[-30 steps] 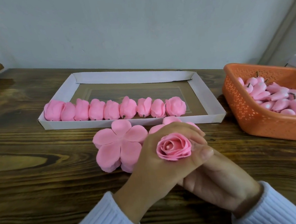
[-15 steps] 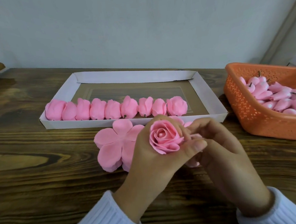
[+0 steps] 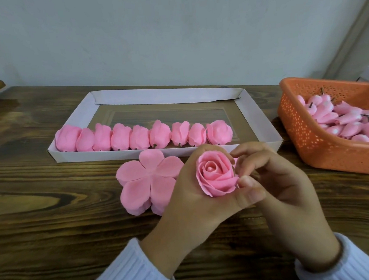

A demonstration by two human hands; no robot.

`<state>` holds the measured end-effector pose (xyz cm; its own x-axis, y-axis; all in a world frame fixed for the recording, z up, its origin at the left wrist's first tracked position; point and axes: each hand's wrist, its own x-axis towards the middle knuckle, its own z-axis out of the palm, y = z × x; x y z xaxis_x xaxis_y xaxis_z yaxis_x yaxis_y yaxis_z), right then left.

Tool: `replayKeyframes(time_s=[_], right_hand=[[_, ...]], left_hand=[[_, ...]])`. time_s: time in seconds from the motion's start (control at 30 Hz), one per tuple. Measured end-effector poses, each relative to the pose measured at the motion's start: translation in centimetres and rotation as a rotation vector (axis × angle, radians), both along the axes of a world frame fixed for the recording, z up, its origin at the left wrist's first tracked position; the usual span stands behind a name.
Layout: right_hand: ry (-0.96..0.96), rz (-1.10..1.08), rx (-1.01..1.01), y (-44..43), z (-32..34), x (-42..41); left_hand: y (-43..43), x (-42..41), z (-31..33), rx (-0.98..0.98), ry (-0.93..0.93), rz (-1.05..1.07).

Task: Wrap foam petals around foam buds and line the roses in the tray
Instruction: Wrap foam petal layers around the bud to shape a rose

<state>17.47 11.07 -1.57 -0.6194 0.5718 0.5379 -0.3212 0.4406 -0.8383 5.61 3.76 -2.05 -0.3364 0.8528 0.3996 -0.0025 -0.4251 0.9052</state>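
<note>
rose (image 3: 215, 177): soft pink foam, looking matt and smooth, inside the fingers (image 3: 254, 195).
flat petals (image 3: 147, 181): same foam, looking matt, lying just left of the fingers.
row of roses (image 3: 144, 135): pink foam, looking matt, lying beyond the fingers.
tray (image 3: 165, 95): white card, looking matt; its floor is shining.
basket (image 3: 324, 152): orange plastic with tiny holes, shining a little, right of the fingers.
table (image 3: 42, 215): dark wood, showing wavy grain, shining softly.
sleeves (image 3: 132, 274): white knitted cloth, showing ribs.

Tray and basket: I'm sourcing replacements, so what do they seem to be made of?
The tray looks like thin matte white cardboard, with folded walls. The basket looks like moulded orange plastic, faintly glossy, its walls perforated with small holes.
</note>
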Motion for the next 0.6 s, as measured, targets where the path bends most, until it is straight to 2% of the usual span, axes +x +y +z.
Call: replayKeyframes(time_s=[0.17,0.27,0.4,0.5,0.57,0.6], right_hand=[[0.072,0.034,-0.022,0.0,0.1,0.1],[-0.012,0.025,0.166,0.0,0.3,0.3],[-0.087,-0.043,0.283,0.2,-0.1,0.2],[-0.096,-0.121,0.337,0.5,-0.3,0.1],[-0.071,-0.135,0.311,0.8,-0.6,0.1],[-0.061,-0.132,0.290,0.8,-0.7,0.1]], left_hand=[[0.0,-0.1,0.1,0.016,0.004,0.006],[0.0,0.1,0.6,0.061,-0.029,-0.015],[-0.2,-0.3,0.3,0.043,-0.068,0.014],[-0.1,1.4,1.4,0.042,-0.023,-0.041],[-1.5,2.2,2.2,-0.047,0.124,0.036],[-1.7,2.4,2.2,-0.079,0.063,0.023]])
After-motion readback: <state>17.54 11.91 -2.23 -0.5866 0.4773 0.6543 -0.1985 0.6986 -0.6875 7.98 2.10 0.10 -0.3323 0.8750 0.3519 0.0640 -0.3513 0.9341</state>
